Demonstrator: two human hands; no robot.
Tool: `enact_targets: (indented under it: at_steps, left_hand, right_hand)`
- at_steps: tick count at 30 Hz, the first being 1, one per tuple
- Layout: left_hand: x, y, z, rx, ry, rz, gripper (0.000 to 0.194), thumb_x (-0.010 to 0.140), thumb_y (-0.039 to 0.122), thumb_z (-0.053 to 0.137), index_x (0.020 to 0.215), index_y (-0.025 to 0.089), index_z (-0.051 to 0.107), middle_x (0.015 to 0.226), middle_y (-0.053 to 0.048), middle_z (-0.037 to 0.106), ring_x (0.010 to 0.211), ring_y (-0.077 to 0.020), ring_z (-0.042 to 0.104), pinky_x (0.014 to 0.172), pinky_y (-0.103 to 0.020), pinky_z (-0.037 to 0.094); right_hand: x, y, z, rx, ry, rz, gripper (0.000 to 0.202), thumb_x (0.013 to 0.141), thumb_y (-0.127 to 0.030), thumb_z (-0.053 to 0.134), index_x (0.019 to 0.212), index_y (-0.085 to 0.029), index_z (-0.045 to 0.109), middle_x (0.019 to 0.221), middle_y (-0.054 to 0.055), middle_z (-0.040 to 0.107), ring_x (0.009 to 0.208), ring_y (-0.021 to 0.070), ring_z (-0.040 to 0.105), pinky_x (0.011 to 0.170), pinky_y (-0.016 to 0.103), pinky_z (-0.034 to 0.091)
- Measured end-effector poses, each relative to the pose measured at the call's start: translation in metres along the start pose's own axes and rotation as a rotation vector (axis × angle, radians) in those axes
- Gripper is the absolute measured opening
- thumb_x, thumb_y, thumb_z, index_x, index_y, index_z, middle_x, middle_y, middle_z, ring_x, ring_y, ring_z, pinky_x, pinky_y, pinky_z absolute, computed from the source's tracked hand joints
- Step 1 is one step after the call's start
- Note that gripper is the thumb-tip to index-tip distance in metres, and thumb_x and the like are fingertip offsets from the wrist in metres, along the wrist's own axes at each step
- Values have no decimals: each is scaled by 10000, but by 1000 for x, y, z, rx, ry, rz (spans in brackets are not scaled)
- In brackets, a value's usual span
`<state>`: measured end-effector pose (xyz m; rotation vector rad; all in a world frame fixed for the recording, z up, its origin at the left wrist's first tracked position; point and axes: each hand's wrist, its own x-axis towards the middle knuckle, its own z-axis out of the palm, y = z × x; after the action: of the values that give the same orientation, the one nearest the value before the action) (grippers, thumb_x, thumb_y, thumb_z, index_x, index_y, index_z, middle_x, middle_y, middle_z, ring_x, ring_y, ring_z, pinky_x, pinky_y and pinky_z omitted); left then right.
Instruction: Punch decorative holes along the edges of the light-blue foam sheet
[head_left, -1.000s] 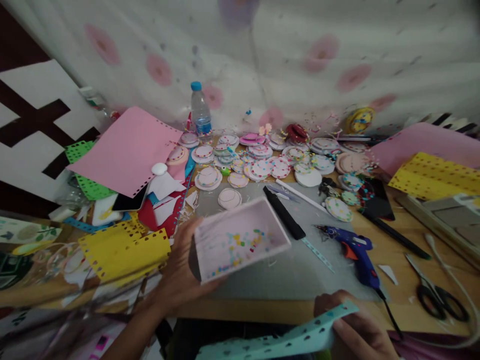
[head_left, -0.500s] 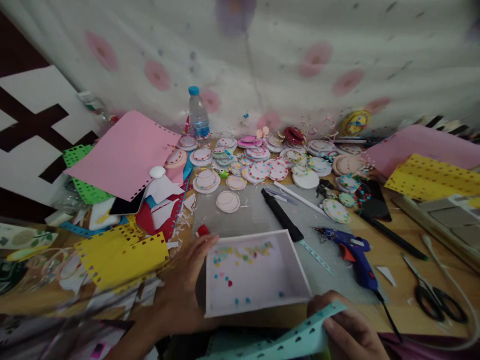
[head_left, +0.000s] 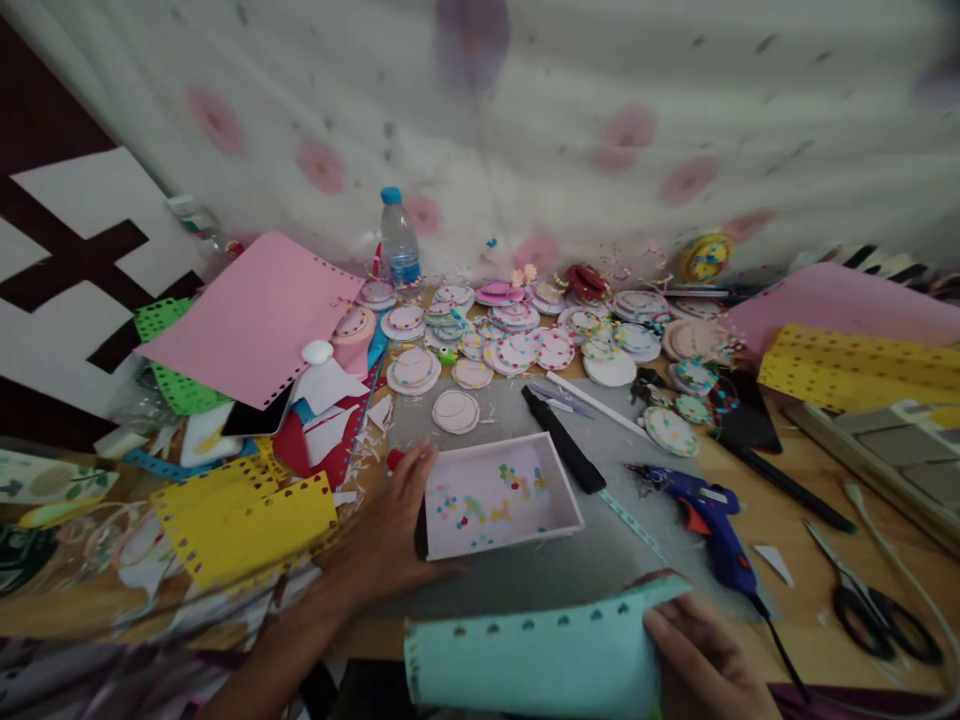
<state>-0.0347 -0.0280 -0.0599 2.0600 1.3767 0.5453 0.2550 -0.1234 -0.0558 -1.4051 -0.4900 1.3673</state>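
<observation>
My left hand (head_left: 397, 525) is wrapped round the left end of a shallow white box (head_left: 480, 545), fingers at its far corner and thumb by its near edge. Small coloured paper bits (head_left: 491, 498) lie scattered on the box floor. In the lower right, my right hand (head_left: 701, 650) pinches the right end of a teal sheet (head_left: 532, 655) with heart-shaped holes along its edge. A grey cutting mat (head_left: 517, 580) lies under the box. A round white paper piece (head_left: 455, 411) sits just beyond it.
Decorated paper discs (head_left: 517, 350) fill the back, beside a water bottle (head_left: 400, 240). To the right lie a blue glue gun (head_left: 716, 525), its cord, scissors (head_left: 862, 600) and a black pen (head_left: 787, 480). Yellow punched sheets (head_left: 247, 520) and paper scraps cover the left.
The box has moved away from me and slightly left, lying flatter, and the paper bits have spread inside it. The teal sheet has swung up more fully into view.
</observation>
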Motion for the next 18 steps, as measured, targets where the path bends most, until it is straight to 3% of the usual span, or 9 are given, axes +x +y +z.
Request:
enact_targets:
  at_steps: [2, 4, 6, 8, 12, 15, 18]
  left_hand:
    - [-3, 3, -7, -226, 126, -13, 908, 678, 523, 724, 1421, 210, 304, 1514, -163, 241, 1386, -371, 221, 1125, -547, 215]
    - [-8, 9, -15, -581, 250, -46, 633, 825, 553, 551, 1351, 230, 411, 1441, -144, 389, 1338, -332, 346, 1106, -503, 288]
    - [-13, 16, -20, -910, 258, -75, 508, 873, 559, 466, 1257, 228, 503, 1266, -137, 563, 1170, -300, 541, 979, -441, 454]
    - [-18, 23, -23, -1057, 210, -95, 468, 841, 497, 571, 1222, 231, 524, 1136, -120, 632, 1024, -273, 624, 832, -367, 534]
    - [-26, 37, -22, -941, 302, -143, 548, 825, 235, 662, 1310, 320, 420, 1238, -74, 569, 1067, -211, 598, 853, -294, 508]
    - [-30, 41, -24, -817, 396, -105, 607, 836, 170, 641, 1332, 393, 371, 1365, -45, 475, 1039, -174, 608, 850, -284, 514]
    - [-31, 40, -30, -727, 356, -46, 485, 837, 167, 633, 1258, 366, 499, 1300, -34, 542, 1017, -173, 619, 833, -264, 524]
  right_hand:
    - [8, -4, 0, 28, 88, -5, 267, 600, -327, 816, 782, -224, 649, 620, -18, 607, 530, 132, 554, 490, 208, 462]
    - [17, -9, 2, 21, 125, -28, 301, 569, -288, 838, 800, -241, 650, 628, -31, 622, 541, 127, 574, 487, 186, 472]
    - [25, -15, 9, 6, 96, -69, 334, 567, -293, 840, 850, -253, 667, 642, -30, 640, 563, 131, 593, 513, 187, 492]
    - [30, -22, 22, -14, 26, -113, 376, 593, -321, 823, 934, -258, 678, 663, -17, 657, 569, 138, 599, 530, 203, 498]
    - [32, -31, 49, -25, -46, -124, 499, 637, -363, 790, 1098, -269, 623, 702, 1, 671, 552, 145, 595, 490, 215, 466]
    - [30, -33, 59, -10, -90, -125, 624, 667, -384, 765, 1233, -281, 523, 682, -1, 652, 533, 149, 585, 467, 217, 445]
    - [29, -33, 61, -26, -112, -200, 689, 708, -373, 732, 1321, -295, 427, 721, 15, 652, 540, 157, 586, 470, 236, 450]
